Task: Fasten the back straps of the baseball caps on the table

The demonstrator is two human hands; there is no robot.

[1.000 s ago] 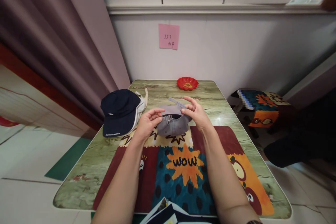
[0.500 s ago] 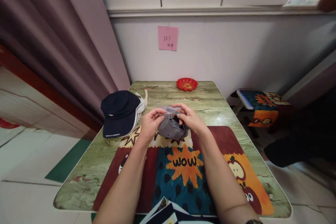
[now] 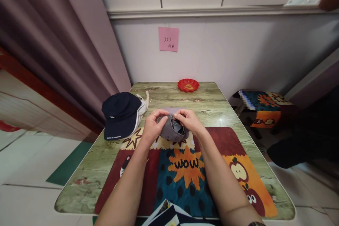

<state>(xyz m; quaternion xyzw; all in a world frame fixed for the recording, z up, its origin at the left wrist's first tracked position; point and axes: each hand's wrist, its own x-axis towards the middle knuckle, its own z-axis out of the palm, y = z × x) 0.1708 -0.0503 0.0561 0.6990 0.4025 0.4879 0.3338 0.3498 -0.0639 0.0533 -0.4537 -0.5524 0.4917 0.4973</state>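
A grey baseball cap (image 3: 172,135) rests on the patterned mat, its back opening and adjusting strap turned toward me. My left hand (image 3: 155,123) pinches the strap on the left side of a small metal buckle (image 3: 171,117). On the buckle's right, my right hand (image 3: 188,119) holds the strap between thumb and fingers. The fingers partly hide the strap and the cap's far side. Left of my hands, a navy cap (image 3: 122,113) lies over a white cap (image 3: 141,114) with a pale strap sticking up.
A colourful mat (image 3: 182,197) covers the near part of the wood-patterned table (image 3: 79,169). At the table's far edge sits a red scalloped dish (image 3: 188,85). A pink note (image 3: 168,39) is stuck to the wall. Beyond the right edge stands a cloth-covered stool (image 3: 267,107).
My right fingers have come down from the raised strap end and now press close to the buckle. Both hands have drawn slightly nearer each other; the cap stays in place.
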